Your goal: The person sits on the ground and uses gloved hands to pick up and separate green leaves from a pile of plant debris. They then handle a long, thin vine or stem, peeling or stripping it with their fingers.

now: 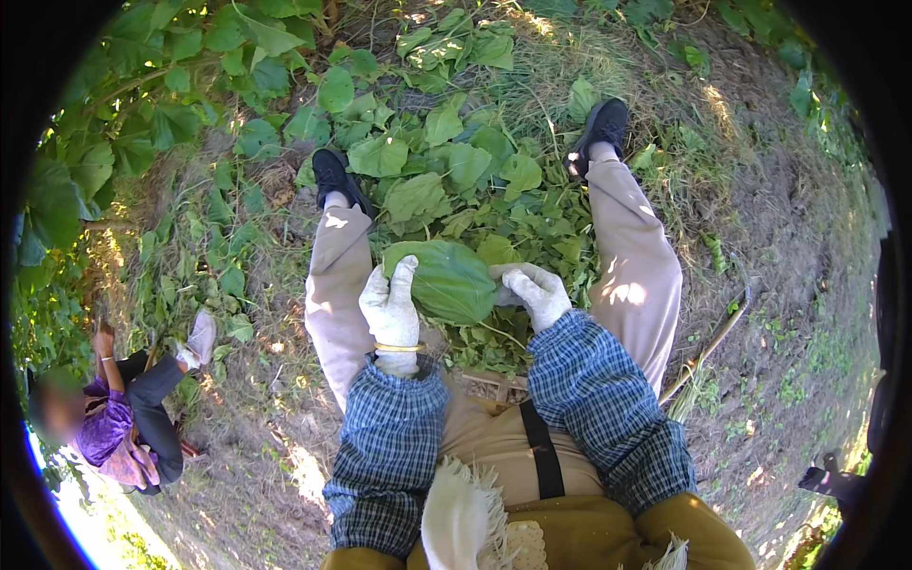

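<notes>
Large green leaves [445, 281], apparently layered in a small stack, lie over my left hand [390, 306], which grips their left side with the thumb on top. My right hand [534, 288] is at their right edge, its fingers bent and pointing left. Whether those fingers pinch anything is hidden. Both hands wear whitish work gloves. A thin leaf stalk [504, 333] shows just below the stack. Between my outstretched legs spreads a heap of loose leaves [463, 171], broad ones on top towards my shoes.
A sickle-like tool [705, 349] with a long handle lies on the ground right of my leg. At the left sits another person [117, 427]. Leafy plants [149, 107] overhang the upper left. A wooden edge [491, 381] shows beneath me.
</notes>
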